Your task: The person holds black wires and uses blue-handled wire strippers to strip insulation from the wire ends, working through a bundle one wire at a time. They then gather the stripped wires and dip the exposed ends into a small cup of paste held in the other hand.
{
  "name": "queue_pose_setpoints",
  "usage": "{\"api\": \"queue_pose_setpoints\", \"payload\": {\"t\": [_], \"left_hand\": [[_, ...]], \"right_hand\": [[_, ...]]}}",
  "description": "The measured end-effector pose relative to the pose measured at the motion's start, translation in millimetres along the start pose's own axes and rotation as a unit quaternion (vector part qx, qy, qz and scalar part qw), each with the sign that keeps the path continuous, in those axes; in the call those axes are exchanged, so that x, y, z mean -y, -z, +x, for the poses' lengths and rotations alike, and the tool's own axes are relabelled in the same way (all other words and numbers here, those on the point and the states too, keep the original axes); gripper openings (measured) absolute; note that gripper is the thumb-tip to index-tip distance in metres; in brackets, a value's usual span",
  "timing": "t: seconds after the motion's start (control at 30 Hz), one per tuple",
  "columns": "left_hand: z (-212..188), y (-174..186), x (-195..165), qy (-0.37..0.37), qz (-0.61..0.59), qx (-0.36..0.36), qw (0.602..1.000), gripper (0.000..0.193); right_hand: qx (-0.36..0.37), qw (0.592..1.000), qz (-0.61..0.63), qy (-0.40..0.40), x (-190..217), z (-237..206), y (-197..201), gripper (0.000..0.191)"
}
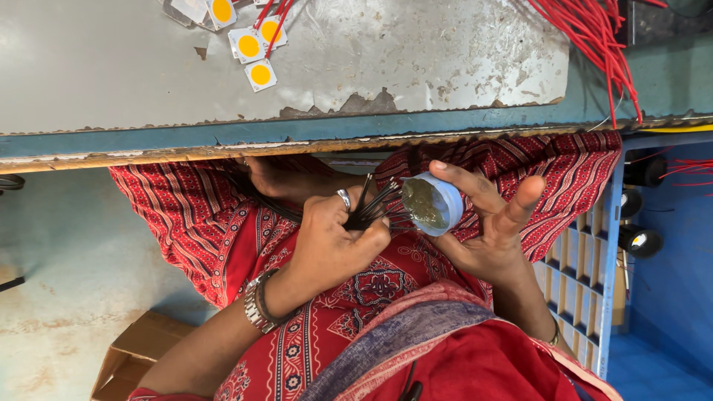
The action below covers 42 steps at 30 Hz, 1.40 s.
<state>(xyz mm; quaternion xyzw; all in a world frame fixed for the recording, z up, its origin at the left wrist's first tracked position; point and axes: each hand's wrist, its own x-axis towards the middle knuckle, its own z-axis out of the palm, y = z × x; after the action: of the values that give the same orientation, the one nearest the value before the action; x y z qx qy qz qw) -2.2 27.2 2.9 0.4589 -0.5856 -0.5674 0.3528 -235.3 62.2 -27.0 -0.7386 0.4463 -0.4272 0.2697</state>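
1. Two hands work over the lap, below the counter (297, 134) edge. The left hand (334, 241) is clenched around a bundle of black wires (375, 212); a ring shows on one finger, a bracelet at the wrist.
2. Right hand (490, 223): it grasps a small round blue tin (434, 204) between thumb and fingers, the other fingers spread. The tin is tilted, its open face turned toward the wires.
3. Tin contents: a dull yellowish paste fills the tin. Its kind cannot be told from this view.
4. Wires: the free ends fan out from the left fist and point at the paste. They lie at the tin's mouth; whether the tips touch the paste cannot be told.
5. Step in hand, as judged: dipping the wire ends into the paste, with tin and bundle brought together in mid-air above the red patterned cloth (349, 297).
6. Next move, as judged: it calls for a firm grip on the bundle so all tips stay level, a steady tin, and a short straight push rather than a sweep, lest ends splay past the rim.
7. Surroundings: on the counter lie square white plates with yellow discs (260, 74) and a sheaf of red wires (594, 44). A cardboard box (141, 349) sits on the floor at lower left.
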Motion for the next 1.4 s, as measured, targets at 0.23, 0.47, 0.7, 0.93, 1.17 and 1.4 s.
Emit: {"api": "queue_pose_setpoints", "payload": {"t": [0.23, 0.47, 0.7, 0.93, 1.17, 1.4], "left_hand": [[0.8, -2.3, -2.8, -0.016, 0.029, -0.016, 0.999, 0.015], [2.3, -5.4, -3.9, -0.026, 0.102, -0.029, 0.994, 0.025], [1.8, -7.5, -4.5, -0.026, 0.093, -0.019, 0.995, 0.026], [-1.5, -5.4, -5.0, -0.051, 0.081, -0.027, 0.995, 0.023], [-0.3, -5.1, -7.4, -0.05, 0.058, -0.023, 0.997, 0.017], [0.0, -5.9, -6.5, -0.03, 0.053, -0.021, 0.998, 0.021]], "right_hand": [[0.007, 1.0, -0.012, 0.002, 0.4, -0.3, 0.4, 0.146], [0.019, 1.0, -0.016, 0.006, 2.9, 1.2, -0.6, 0.147], [0.024, 1.0, 0.006, 0.017, 5.3, 1.9, -3.9, 0.144], [-0.004, 1.0, -0.002, -0.009, 2.4, 0.4, -1.3, 0.145], [-0.016, 0.999, -0.006, -0.028, 0.7, -2.6, 0.5, 0.145], [-0.02, 0.998, 0.031, -0.054, 1.7, -6.7, 0.7, 0.144]]}}
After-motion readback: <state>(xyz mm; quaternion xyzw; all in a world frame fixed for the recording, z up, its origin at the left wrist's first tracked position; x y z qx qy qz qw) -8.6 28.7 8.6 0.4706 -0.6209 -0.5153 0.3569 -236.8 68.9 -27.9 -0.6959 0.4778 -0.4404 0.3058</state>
